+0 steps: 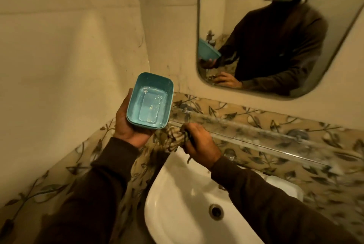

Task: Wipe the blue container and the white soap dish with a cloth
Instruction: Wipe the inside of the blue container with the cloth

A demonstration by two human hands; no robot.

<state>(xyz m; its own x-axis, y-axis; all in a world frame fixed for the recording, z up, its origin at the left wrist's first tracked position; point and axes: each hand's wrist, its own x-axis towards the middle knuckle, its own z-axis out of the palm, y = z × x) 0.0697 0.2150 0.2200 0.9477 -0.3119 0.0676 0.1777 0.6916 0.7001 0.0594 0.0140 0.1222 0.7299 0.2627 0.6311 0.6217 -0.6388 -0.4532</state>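
The left hand [130, 125] cradles the blue container [150, 101] from below, palm under its base and thumb along its left wall, holding it tilted with its open side up, above and to the left of the white sink [177, 200]. The right hand [199, 141] is closed around a bunched patterned cloth [175, 135], just right of the container's lower corner and over the sink's back rim, not yet touching the container.

Pale streaks and specks of residue lie across the container's floor. It looks like thin, rigid plastic: light, and likely slick where the film is damp, so the cupped hold under the base seems the safest grip while the cloth presses inside. The walls may flex a little under hard rubbing. The cloth is soft and limp, so it should push into the rounded corners easily.

The white soap dish cannot be made out with certainty here; a white shape just past the sink's right edge may be it.
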